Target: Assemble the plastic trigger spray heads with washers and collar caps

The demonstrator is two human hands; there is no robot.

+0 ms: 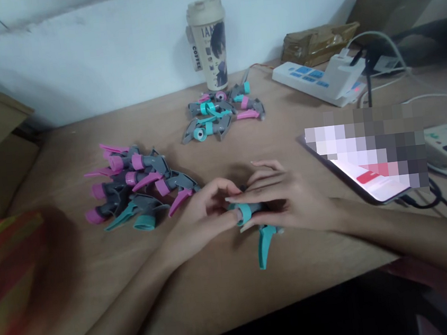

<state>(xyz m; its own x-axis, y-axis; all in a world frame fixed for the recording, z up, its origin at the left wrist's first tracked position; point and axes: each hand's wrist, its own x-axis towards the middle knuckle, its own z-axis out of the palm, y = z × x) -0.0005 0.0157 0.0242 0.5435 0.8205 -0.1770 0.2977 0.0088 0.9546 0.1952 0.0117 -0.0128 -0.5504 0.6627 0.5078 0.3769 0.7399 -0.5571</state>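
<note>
The left hand (206,207) and right hand (291,203) meet over the counter (229,295), near its front edge. Their fingers (229,191) are closed on one sprayer (248,211). Its teal trigger (263,246) hangs down. A loose pinch could let it slip and fall off the edge.

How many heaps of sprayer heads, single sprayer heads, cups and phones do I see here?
Heaps of sprayer heads: 2
Sprayer head held by left hand and right hand: 1
Cup: 1
Phone: 1
Total: 5
</note>
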